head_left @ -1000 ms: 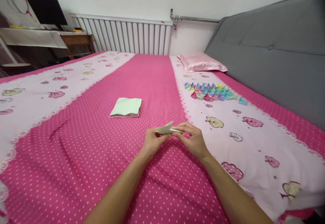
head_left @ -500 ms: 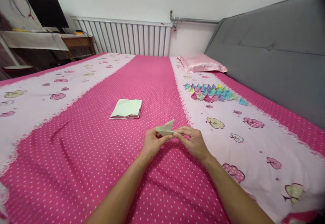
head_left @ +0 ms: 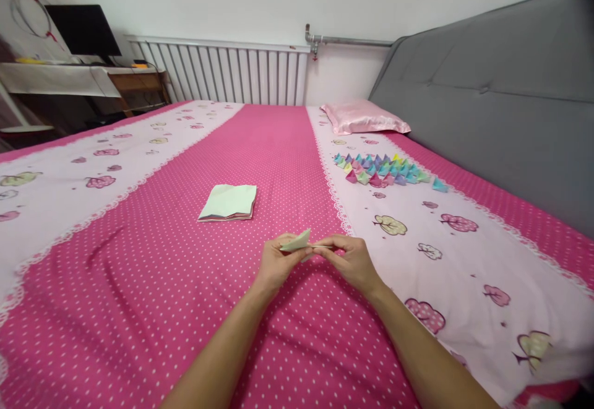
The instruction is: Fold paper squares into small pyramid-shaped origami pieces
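Note:
Between my two hands, just above the pink dotted bedspread (head_left: pixel 297 347), is a pale green sheet of folded paper (head_left: pixel 297 242). My left hand (head_left: pixel 277 260) pinches its left part between thumb and fingers. With thumb and fingers pressed together, my right hand (head_left: pixel 349 259) grips the thin right edge. One flap of the paper leans up over my left fingers; parts of the folds are hidden behind the fingers. Beyond my left hand lies a stack of square paper (head_left: pixel 229 201), a pale green sheet on top and other colours showing at its edges.
Several small folded paper pieces (head_left: pixel 385 169) in many colours stand in rows at the right, one blue piece (head_left: pixel 439 185) apart from them. Behind are a pink pillow (head_left: pixel 364 117), a grey headboard (head_left: pixel 487 68), a radiator (head_left: pixel 223 72) and a monitor (head_left: pixel 85 30).
The raised flap of the folded paper has tipped lower and to the left. Both hands keep their grip on it. The whole view has shifted slightly.

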Demonstrator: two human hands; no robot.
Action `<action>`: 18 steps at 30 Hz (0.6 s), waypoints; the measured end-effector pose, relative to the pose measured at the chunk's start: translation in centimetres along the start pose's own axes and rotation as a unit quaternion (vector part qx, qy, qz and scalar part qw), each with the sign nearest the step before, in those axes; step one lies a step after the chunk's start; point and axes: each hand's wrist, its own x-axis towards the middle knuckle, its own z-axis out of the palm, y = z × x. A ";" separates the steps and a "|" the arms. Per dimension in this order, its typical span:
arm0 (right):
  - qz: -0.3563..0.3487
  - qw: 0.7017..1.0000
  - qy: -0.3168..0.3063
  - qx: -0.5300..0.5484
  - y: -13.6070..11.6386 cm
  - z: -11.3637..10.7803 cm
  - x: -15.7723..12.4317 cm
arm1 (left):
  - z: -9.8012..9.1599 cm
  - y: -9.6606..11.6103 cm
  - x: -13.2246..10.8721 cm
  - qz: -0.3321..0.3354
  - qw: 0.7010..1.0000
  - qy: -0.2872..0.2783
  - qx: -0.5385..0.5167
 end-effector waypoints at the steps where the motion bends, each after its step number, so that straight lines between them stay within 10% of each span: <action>1: 0.014 1.000 0.010 0.011 0.0 0.0 0.0 | 0.1 0.1 0.0 -0.011 1.000 0.003 -0.007; 18: 0.080 0.996 0.023 0.032 0.1 -0.3 0.0 | 0.4 0.2 -0.3 -0.029 0.998 0.042 -0.027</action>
